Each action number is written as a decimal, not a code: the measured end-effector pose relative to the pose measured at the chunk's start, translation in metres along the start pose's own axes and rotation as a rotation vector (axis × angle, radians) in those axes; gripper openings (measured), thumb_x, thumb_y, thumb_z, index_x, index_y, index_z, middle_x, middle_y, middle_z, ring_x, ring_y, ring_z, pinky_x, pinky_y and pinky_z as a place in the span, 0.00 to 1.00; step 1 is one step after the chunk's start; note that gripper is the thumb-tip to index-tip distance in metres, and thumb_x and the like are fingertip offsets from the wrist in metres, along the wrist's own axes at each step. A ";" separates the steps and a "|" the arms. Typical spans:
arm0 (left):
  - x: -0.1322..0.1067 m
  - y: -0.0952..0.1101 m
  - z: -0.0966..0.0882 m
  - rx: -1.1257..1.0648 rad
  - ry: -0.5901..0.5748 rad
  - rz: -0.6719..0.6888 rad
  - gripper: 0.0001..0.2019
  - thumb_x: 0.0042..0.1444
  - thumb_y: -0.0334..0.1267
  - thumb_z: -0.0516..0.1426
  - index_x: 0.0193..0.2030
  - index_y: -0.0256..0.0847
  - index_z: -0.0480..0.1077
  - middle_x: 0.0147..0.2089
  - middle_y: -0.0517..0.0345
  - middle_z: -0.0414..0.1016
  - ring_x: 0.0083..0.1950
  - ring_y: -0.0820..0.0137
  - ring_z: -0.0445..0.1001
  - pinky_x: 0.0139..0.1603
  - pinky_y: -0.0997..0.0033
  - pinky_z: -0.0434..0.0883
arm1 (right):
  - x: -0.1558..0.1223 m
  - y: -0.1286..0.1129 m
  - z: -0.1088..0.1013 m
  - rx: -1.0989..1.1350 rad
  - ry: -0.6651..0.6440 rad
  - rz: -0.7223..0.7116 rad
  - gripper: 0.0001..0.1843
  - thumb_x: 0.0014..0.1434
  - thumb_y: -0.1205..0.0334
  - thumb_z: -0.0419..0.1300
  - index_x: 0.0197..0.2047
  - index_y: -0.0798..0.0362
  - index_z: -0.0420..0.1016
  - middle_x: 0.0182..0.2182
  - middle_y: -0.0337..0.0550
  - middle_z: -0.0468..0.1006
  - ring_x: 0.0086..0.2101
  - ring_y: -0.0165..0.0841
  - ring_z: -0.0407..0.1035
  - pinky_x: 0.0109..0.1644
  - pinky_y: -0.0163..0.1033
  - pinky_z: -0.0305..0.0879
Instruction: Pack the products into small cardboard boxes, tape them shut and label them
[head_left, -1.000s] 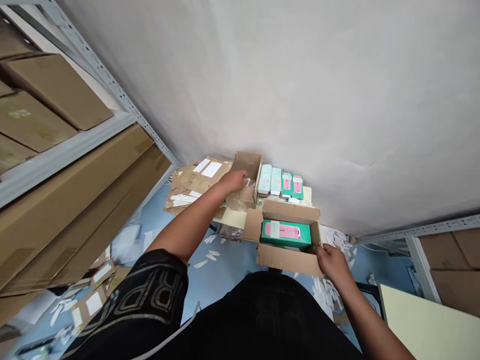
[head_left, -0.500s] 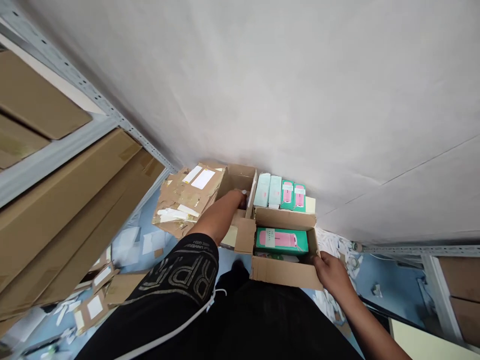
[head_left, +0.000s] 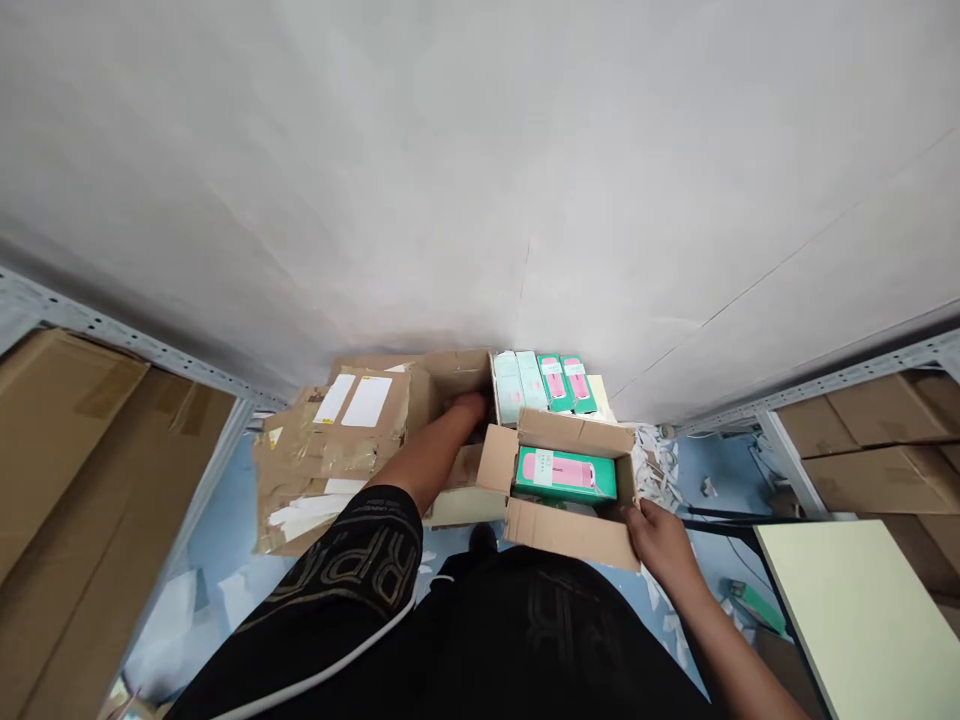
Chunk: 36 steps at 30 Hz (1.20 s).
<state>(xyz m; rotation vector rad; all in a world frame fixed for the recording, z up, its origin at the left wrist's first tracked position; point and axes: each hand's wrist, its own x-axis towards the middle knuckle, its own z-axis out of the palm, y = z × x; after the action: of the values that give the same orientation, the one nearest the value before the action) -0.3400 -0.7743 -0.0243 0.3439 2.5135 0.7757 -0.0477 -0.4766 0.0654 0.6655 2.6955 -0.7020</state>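
Note:
My left hand (head_left: 471, 408) reaches down inside an open cardboard box (head_left: 457, 372) by the wall; its fingers are hidden there. With my right hand (head_left: 654, 535) I grip the right edge of a smaller open carton (head_left: 574, 535), fingers closed on the cardboard. Inside that carton lies a green box with a pink bottle-like picture (head_left: 568, 474). Behind it, against the wall, stand two pale mint boxes (head_left: 519, 385) and two green boxes with pink pictures (head_left: 566, 382) side by side.
Flattened cardboard (head_left: 367, 440) with white labels is stacked left of the open box. Shelves with brown cartons (head_left: 112, 430) rise on the left, and more cartons (head_left: 885, 430) fill a rack at right. A pale tabletop (head_left: 874, 600) is at lower right. Paper scraps litter the blue floor.
The view has swung right and levelled, showing more of the right rack and the pale tabletop. My left hand is deeper in the cardboard box. My right hand keeps hold of the carton.

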 end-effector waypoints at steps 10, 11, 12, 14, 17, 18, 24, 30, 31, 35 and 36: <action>-0.041 0.014 -0.032 0.291 -0.075 0.047 0.12 0.54 0.43 0.66 0.40 0.37 0.81 0.45 0.36 0.82 0.49 0.48 0.79 0.50 0.56 0.73 | -0.023 -0.006 0.012 -0.040 0.039 0.076 0.21 0.66 0.53 0.48 0.32 0.52 0.78 0.33 0.52 0.82 0.36 0.41 0.74 0.34 0.37 0.55; -0.047 0.015 -0.036 0.298 -0.058 0.065 0.12 0.55 0.43 0.65 0.40 0.37 0.81 0.46 0.37 0.82 0.50 0.48 0.79 0.50 0.56 0.73 | -0.024 -0.007 0.013 -0.045 0.041 0.074 0.21 0.66 0.53 0.49 0.31 0.53 0.78 0.33 0.52 0.82 0.36 0.40 0.74 0.34 0.37 0.55; -0.053 0.015 -0.041 0.305 -0.039 0.083 0.11 0.56 0.43 0.64 0.41 0.38 0.81 0.47 0.37 0.82 0.51 0.48 0.79 0.51 0.57 0.72 | -0.024 -0.008 0.013 -0.048 0.041 0.073 0.21 0.66 0.53 0.49 0.31 0.53 0.78 0.33 0.52 0.82 0.36 0.40 0.74 0.34 0.37 0.54; -0.065 0.017 -0.054 0.316 0.006 0.113 0.11 0.58 0.41 0.62 0.44 0.40 0.81 0.50 0.39 0.82 0.52 0.49 0.79 0.53 0.58 0.71 | -0.025 -0.010 0.014 -0.052 0.039 0.074 0.21 0.67 0.54 0.48 0.31 0.53 0.78 0.32 0.52 0.82 0.36 0.40 0.74 0.34 0.37 0.54; -0.086 0.019 -0.077 0.328 0.092 0.145 0.15 0.63 0.39 0.57 0.54 0.41 0.77 0.55 0.41 0.80 0.55 0.52 0.77 0.55 0.60 0.70 | -0.026 -0.012 0.014 -0.065 0.038 0.088 0.21 0.66 0.55 0.49 0.31 0.53 0.78 0.32 0.52 0.81 0.36 0.39 0.73 0.34 0.37 0.53; -0.095 0.021 -0.086 0.319 0.143 0.156 0.16 0.64 0.39 0.56 0.56 0.41 0.76 0.56 0.42 0.79 0.56 0.53 0.77 0.56 0.60 0.70 | -0.026 -0.012 0.014 -0.069 0.039 0.091 0.20 0.66 0.55 0.49 0.31 0.53 0.78 0.32 0.52 0.81 0.36 0.39 0.73 0.34 0.37 0.53; -0.165 0.053 -0.119 0.066 0.493 0.349 0.16 0.65 0.42 0.56 0.55 0.40 0.76 0.53 0.50 0.79 0.54 0.59 0.76 0.56 0.66 0.69 | -0.028 -0.015 0.013 -0.073 0.046 0.093 0.20 0.66 0.56 0.50 0.31 0.54 0.79 0.33 0.52 0.82 0.35 0.38 0.73 0.34 0.37 0.53; -0.200 0.117 -0.063 0.084 0.170 0.610 0.16 0.68 0.43 0.54 0.57 0.43 0.75 0.55 0.48 0.77 0.58 0.57 0.73 0.61 0.61 0.68 | -0.039 -0.023 0.011 -0.062 0.052 0.127 0.20 0.66 0.56 0.50 0.33 0.54 0.80 0.34 0.53 0.82 0.35 0.38 0.73 0.33 0.37 0.51; -0.200 0.126 -0.045 0.128 0.120 0.650 0.16 0.68 0.42 0.53 0.58 0.43 0.74 0.57 0.47 0.76 0.59 0.56 0.72 0.62 0.59 0.67 | -0.042 -0.025 0.011 -0.056 0.058 0.129 0.20 0.66 0.56 0.50 0.34 0.55 0.80 0.34 0.53 0.82 0.35 0.38 0.73 0.33 0.37 0.51; -0.197 0.150 0.016 0.296 0.003 0.624 0.23 0.63 0.46 0.61 0.62 0.39 0.69 0.59 0.39 0.74 0.57 0.50 0.74 0.57 0.56 0.70 | -0.050 -0.026 0.010 -0.036 0.091 0.146 0.19 0.66 0.56 0.51 0.34 0.55 0.80 0.34 0.53 0.82 0.36 0.38 0.73 0.33 0.38 0.50; -0.196 0.154 0.026 0.317 -0.022 0.606 0.28 0.61 0.49 0.63 0.64 0.38 0.68 0.59 0.38 0.74 0.57 0.49 0.75 0.56 0.56 0.71 | -0.052 -0.024 0.009 -0.029 0.097 0.153 0.19 0.66 0.56 0.52 0.33 0.55 0.80 0.34 0.53 0.82 0.36 0.38 0.72 0.33 0.38 0.50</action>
<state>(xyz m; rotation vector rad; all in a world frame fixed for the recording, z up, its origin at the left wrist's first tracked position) -0.1448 -0.7103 0.1198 1.2534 2.5228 0.5657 -0.0138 -0.5189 0.0860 0.9095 2.6993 -0.6050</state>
